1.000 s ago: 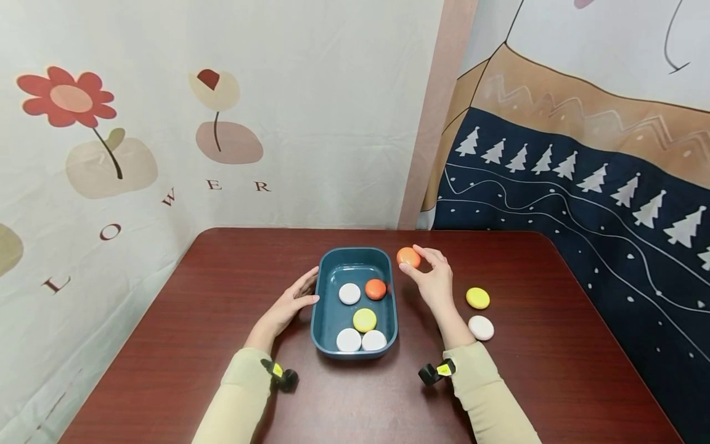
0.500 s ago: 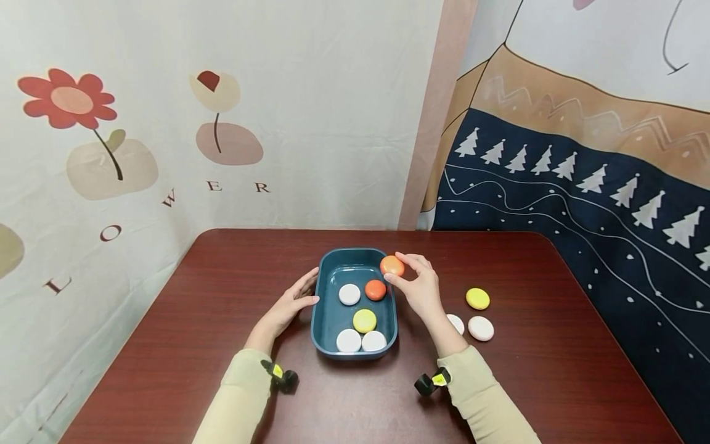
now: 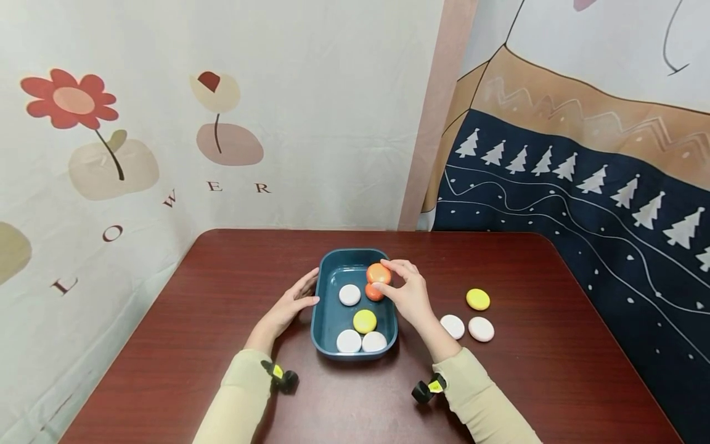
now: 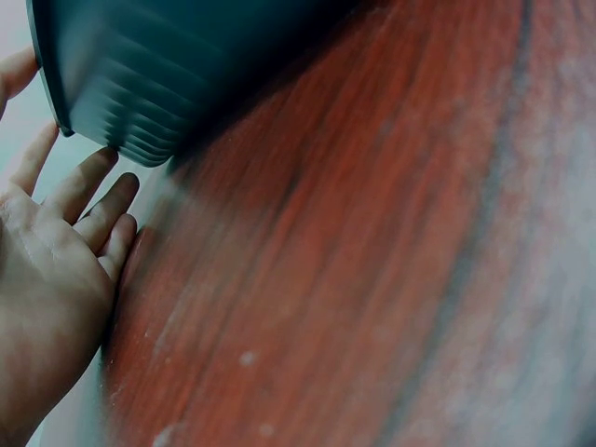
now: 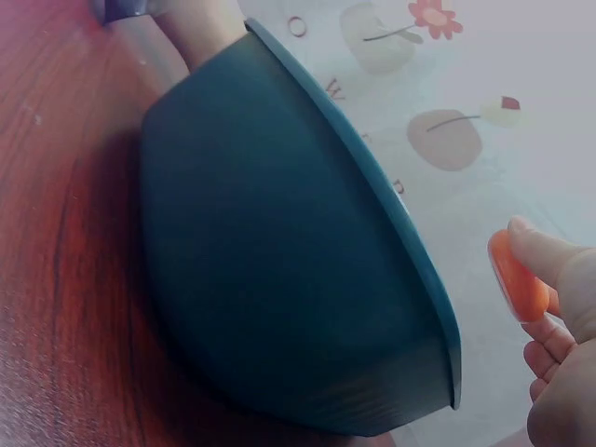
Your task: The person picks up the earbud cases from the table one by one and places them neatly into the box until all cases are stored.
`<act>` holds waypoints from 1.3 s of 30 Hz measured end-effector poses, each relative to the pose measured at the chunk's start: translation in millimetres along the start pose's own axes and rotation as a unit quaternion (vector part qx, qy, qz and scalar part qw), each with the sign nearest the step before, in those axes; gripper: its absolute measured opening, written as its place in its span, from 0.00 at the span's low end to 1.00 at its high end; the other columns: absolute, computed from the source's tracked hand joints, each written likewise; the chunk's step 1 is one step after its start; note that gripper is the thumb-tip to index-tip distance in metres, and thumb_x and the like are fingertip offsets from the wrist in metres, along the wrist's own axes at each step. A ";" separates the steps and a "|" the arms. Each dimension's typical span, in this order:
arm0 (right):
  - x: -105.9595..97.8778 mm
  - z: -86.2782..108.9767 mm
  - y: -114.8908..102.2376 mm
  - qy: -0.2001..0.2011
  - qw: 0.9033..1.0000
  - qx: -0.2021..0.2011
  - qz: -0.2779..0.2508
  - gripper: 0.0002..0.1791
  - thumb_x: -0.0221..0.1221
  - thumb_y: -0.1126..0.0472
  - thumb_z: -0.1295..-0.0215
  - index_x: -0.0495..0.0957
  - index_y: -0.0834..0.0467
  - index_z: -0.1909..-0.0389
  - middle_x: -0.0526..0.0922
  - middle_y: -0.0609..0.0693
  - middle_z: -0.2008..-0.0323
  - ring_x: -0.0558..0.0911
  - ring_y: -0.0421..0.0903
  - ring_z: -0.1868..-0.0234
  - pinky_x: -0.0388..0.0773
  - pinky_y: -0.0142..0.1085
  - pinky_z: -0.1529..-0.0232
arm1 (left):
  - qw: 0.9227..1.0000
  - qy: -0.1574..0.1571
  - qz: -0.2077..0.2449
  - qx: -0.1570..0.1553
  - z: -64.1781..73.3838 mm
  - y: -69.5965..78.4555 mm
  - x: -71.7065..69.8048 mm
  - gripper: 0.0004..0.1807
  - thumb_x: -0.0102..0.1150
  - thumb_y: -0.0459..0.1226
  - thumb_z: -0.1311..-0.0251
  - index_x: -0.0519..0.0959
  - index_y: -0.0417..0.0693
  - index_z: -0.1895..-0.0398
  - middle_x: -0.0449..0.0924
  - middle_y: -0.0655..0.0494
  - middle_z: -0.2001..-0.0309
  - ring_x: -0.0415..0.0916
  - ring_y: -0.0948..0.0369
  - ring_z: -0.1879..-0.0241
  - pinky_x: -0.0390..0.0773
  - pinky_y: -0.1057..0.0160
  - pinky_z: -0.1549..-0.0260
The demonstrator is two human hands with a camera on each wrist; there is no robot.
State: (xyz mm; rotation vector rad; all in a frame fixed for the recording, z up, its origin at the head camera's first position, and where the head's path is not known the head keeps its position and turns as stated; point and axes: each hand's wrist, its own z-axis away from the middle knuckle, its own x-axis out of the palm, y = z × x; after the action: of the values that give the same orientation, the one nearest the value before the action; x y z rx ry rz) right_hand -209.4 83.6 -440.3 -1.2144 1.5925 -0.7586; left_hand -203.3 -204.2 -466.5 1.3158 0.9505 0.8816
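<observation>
My right hand (image 3: 409,297) pinches a round orange disc (image 3: 378,273) between thumb and fingers, over the right side of a blue rectangular tray (image 3: 331,316). In the right wrist view this disc (image 5: 520,281) is thick, with rounded edges, and stands beyond the tray's rim. Below it in the head view, a second orange disc (image 3: 374,293) is partly covered. The tray also holds a yellow disc (image 3: 364,321) and three white discs, one white disc (image 3: 349,295) near the middle. My left hand (image 3: 285,308) touches the tray's left side with extended fingers (image 4: 84,182).
Right of the tray, a yellow disc (image 3: 477,300), a white disc (image 3: 452,327) and another white disc (image 3: 481,329) lie on the reddish-brown table (image 3: 244,265). Printed curtains (image 3: 333,123) hang behind the table. Each wrist wears a small black camera (image 3: 424,391).
My right hand has carried the orange disc leftward from beside the tray to over its inside. A white disc formerly behind my right forearm now shows. The left hand stays put.
</observation>
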 end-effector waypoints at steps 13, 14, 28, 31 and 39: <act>13.2 8.5 -5.3 -0.047 0.999 -0.025 -0.008 0.30 0.75 0.62 0.55 0.81 0.59 0.47 0.78 0.49 0.53 0.72 0.52 0.50 0.75 0.52 0.58 | 1.000 -0.001 0.000 0.004 0.1 0.4 1.1 0.37 0.51 0.26 0.36 0.49 0.42 0.25 0.47 0.38 0.27 0.43 0.44 0.29 0.44 0.43 0.34; 14.1 9.2 -5.6 -0.051 0.998 -0.027 -0.010 0.29 0.75 0.62 0.55 0.81 0.59 0.47 0.78 0.50 0.53 0.72 0.51 0.50 0.76 0.52 0.57 | 1.000 -0.001 0.000 0.004 0.1 0.7 1.3 0.37 0.51 0.26 0.36 0.49 0.42 0.25 0.47 0.38 0.27 0.43 0.44 0.29 0.44 0.43 0.34; 27.8 12.7 -5.0 -0.113 0.992 -0.045 -0.009 0.28 0.75 0.61 0.54 0.82 0.56 0.48 0.78 0.49 0.52 0.73 0.48 0.49 0.76 0.50 0.52 | 1.000 0.002 0.002 0.004 -0.8 0.9 1.1 0.37 0.52 0.26 0.36 0.50 0.41 0.25 0.48 0.38 0.27 0.43 0.44 0.29 0.43 0.44 0.34; 28.9 12.5 -6.1 -0.134 0.990 -0.043 -0.013 0.28 0.74 0.60 0.53 0.82 0.56 0.47 0.78 0.49 0.51 0.73 0.48 0.48 0.74 0.51 0.49 | 1.000 0.001 0.002 0.003 -0.5 0.8 0.5 0.37 0.52 0.26 0.36 0.50 0.41 0.25 0.48 0.38 0.27 0.43 0.44 0.29 0.44 0.44 0.34; 30.7 10.0 -6.9 -0.181 0.983 -0.044 0.003 0.29 0.73 0.55 0.51 0.81 0.54 0.45 0.78 0.48 0.50 0.72 0.48 0.46 0.71 0.52 0.47 | 1.000 -0.001 -0.003 0.002 -0.6 1.2 1.4 0.37 0.51 0.26 0.35 0.49 0.42 0.25 0.47 0.37 0.27 0.43 0.43 0.29 0.44 0.43 0.34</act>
State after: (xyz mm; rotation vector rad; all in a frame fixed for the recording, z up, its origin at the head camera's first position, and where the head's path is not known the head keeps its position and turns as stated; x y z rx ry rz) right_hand -199.0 53.1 -447.3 -1.3248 1.3387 -0.4358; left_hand -203.2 -202.6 -465.4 1.3173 0.9541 0.8738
